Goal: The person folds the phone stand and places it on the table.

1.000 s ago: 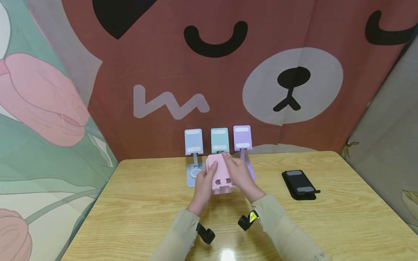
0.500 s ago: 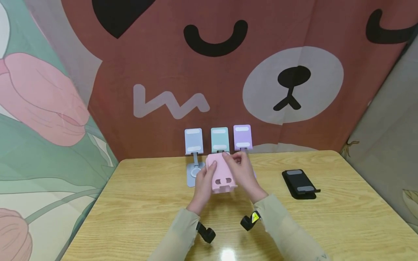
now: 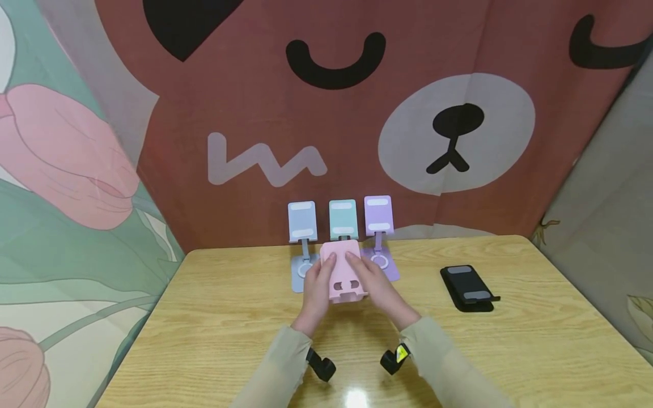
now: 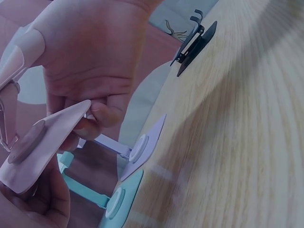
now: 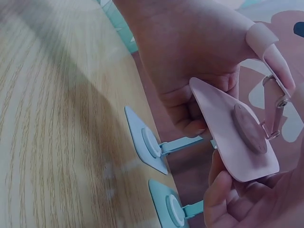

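Between both hands, above the table, is a pink foldable phone stand (image 3: 343,266). My left hand (image 3: 317,289) grips its left side, thumb on the front plate. My right hand (image 3: 376,281) holds the right side the same way, its thumb also on the plate. Both wrist views show fingers curled under the edges of the pink base plate (image 5: 237,137), and the hinged arm (image 5: 274,104) standing partly unfolded from it. Behind the pink stand are a blue stand (image 3: 302,221), a teal stand (image 3: 343,218) and a purple stand (image 3: 378,215), all raised. The teal stand's lower part is hidden in the head view.
A black phone stand (image 3: 468,288), folded low, lies on the right of the wooden table (image 3: 229,328). At the table's back edge hangs a cloth with a printed bear (image 3: 255,102). Patterned cloths hang at both sides.
My right hand has shifted from the pink stand's top right corner down its right side. Its fingers, raised half a second ago, are now under the stand. The left hand stays nearly still.
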Demonstrator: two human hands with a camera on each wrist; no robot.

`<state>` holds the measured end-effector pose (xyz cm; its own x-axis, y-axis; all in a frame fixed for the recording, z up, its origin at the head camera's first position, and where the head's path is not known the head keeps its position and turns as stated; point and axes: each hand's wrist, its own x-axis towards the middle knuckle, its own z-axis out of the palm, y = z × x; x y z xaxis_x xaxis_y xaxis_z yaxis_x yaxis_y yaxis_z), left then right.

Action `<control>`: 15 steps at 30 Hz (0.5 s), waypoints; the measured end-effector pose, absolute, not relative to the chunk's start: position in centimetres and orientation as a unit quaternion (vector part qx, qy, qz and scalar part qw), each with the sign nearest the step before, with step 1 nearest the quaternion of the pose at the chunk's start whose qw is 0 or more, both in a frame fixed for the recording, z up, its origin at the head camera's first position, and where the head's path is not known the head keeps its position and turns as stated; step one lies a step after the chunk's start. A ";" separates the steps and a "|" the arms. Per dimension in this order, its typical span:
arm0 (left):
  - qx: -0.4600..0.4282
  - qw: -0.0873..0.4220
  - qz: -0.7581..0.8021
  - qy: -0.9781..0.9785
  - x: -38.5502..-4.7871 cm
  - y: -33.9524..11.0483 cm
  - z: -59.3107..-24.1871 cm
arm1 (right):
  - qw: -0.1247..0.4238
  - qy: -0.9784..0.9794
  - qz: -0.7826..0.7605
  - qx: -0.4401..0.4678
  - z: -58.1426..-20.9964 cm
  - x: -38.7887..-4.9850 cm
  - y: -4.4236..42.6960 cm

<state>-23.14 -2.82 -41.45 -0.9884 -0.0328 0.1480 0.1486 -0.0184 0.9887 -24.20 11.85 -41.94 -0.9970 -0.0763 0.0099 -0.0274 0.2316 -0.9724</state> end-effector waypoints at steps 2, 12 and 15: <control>-0.041 0.060 -0.716 -0.694 -22.4 -2.9 -40.5 | 0.012 0.789 -0.613 -0.035 -41.8 -24.0 11.8; -0.031 0.083 -0.709 -0.699 -24.6 -2.7 -43.6 | -0.009 0.812 -0.584 -0.024 -41.7 -23.9 11.4; -0.028 0.095 -0.707 -0.700 -24.6 -2.7 -43.8 | -0.013 0.815 -0.578 -0.020 -41.8 -23.9 11.3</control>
